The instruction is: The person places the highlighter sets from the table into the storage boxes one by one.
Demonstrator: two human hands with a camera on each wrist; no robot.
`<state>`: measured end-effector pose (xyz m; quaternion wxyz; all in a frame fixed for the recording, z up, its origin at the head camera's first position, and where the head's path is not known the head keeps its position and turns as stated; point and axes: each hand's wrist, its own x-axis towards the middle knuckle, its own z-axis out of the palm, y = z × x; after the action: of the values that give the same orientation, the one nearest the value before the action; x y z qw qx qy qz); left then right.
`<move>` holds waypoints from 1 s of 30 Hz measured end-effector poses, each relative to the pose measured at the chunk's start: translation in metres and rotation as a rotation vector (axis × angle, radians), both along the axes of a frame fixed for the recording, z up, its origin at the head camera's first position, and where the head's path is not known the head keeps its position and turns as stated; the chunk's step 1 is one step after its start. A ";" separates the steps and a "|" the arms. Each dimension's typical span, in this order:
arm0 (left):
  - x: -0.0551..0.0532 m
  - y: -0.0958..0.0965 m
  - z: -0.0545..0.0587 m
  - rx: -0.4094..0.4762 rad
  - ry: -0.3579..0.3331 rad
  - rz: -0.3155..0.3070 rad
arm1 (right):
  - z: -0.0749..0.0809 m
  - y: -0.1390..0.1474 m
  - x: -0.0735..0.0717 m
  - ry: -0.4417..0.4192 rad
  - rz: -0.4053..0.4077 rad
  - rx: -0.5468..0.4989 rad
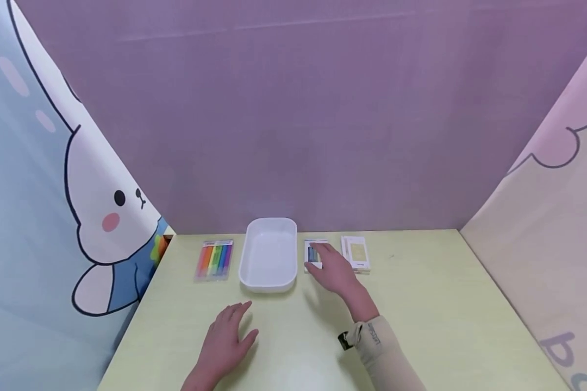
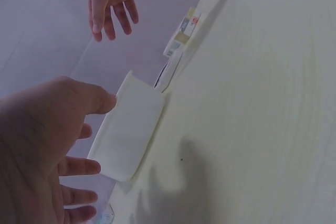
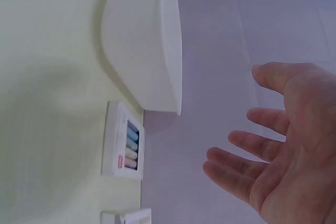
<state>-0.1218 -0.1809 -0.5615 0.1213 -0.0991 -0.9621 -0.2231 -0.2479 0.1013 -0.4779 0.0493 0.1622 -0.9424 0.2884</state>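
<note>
My right hand [image 1: 333, 270] hovers with spread fingers over a small white box [image 1: 309, 260], partly hiding it in the head view. In the right wrist view that box [image 3: 124, 142] has a window showing several pastel sticks, and a gap separates it from the fingers. Left of it stands a white plastic tray [image 1: 269, 255] with raised walls. My left hand [image 1: 225, 342] is held above the table nearer to me, fingers apart and nothing in them. The left wrist view shows the tray [image 2: 128, 129] beyond its thumb.
Left of the tray lies a clear pack of rainbow-coloured pens [image 1: 214, 260]. A second white box [image 1: 356, 253] with a yellowish panel lies to the right. The pale table [image 1: 450, 326] meets a purple backdrop [image 1: 313, 119] at the back and printed curtains on both sides.
</note>
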 end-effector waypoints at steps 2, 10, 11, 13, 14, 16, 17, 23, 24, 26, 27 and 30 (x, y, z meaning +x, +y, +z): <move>0.000 -0.001 0.003 0.040 0.024 0.001 | 0.003 -0.003 -0.006 -0.023 0.008 0.000; 0.002 -0.015 0.015 0.139 -0.038 0.030 | -0.017 -0.015 -0.024 -0.105 0.019 -0.022; 0.002 -0.017 0.018 0.160 -0.066 0.031 | -0.021 -0.016 -0.026 -0.115 0.022 -0.019; -0.002 -0.022 0.024 0.205 -0.130 0.045 | -0.025 -0.018 -0.032 -0.115 0.027 -0.023; -0.004 -0.024 0.028 0.233 -0.157 0.050 | -0.026 -0.019 -0.035 -0.114 0.029 -0.033; -0.009 -0.027 0.034 0.286 -0.208 0.050 | -0.026 -0.020 -0.042 -0.114 0.021 -0.050; -0.012 -0.029 0.037 0.312 -0.228 0.047 | -0.026 -0.021 -0.045 -0.114 0.015 -0.059; -0.034 -0.039 0.054 0.442 -0.293 0.061 | -0.023 -0.026 -0.067 -0.134 -0.032 -0.124; -0.037 -0.041 0.056 0.461 -0.292 0.060 | -0.023 -0.027 -0.070 -0.135 -0.034 -0.146; -0.041 -0.044 0.060 0.498 -0.299 0.061 | -0.024 -0.030 -0.074 -0.148 -0.038 -0.185; -0.042 -0.046 0.060 0.518 -0.304 0.064 | -0.025 -0.032 -0.074 -0.163 -0.035 -0.205; -0.043 -0.055 0.062 0.536 -0.309 0.085 | -0.029 -0.038 -0.073 -0.234 -0.039 -0.258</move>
<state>-0.1653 -0.2361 -0.4992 0.0045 0.0116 -0.8795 -0.4758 -0.3210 0.0636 -0.5066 -0.0350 0.1015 -0.8999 0.4227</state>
